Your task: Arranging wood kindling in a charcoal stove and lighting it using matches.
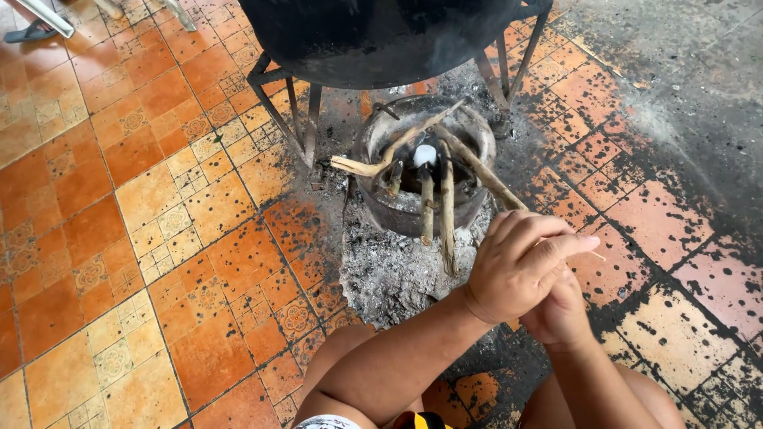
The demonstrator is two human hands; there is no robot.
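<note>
Left hand [520,266]: at four o'clock in my view, cupped over the other, grip curled round something thin; a pale sliver, maybe a matchstick [594,255], pokes out at its three o'clock side

Right hand [560,314]: tucked beneath the left, mostly hidden; I cannot tell whether its grip is spread or closed

Step in hand: looks to me like striking or shielding a light, both hands held close together just at five o'clock of the stove

Stove [421,159]: round, blackened clay pot at centre, standing on the tiled floor [159,238], a grey ash heap [389,274] spilling out at its six o'clock

What is in it: several sticks of firewood [445,202] leaning in over the rim, ends fanning out toward six and nine o'clock; a small white lump [425,154] sits in the middle; no flame that I can see

Overhead: big dark wok [373,36] on a metal stand [306,119] at twelve o'clock, inside hidden

Next move calls for: I judge a steady reach in low between the sticks toward the white lump, keeping wrists away from the stand legs
</note>
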